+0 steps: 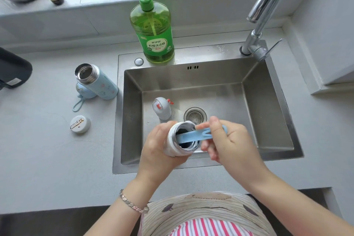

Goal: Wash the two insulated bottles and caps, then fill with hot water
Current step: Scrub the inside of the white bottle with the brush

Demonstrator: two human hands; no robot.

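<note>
Two hands (159,147) (233,143), two bottles (172,136) (103,86), one brush (191,136).

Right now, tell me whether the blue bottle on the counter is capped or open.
Open. The blue bottle shows a bare steel mouth; a blue cap lies beside its base.

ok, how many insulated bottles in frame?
2. The white bottle gripped by the left hand over the sink, a blue brush handle in its mouth; the light-blue patterned bottle sits uncapped on the counter left of it. No others visible.
</note>
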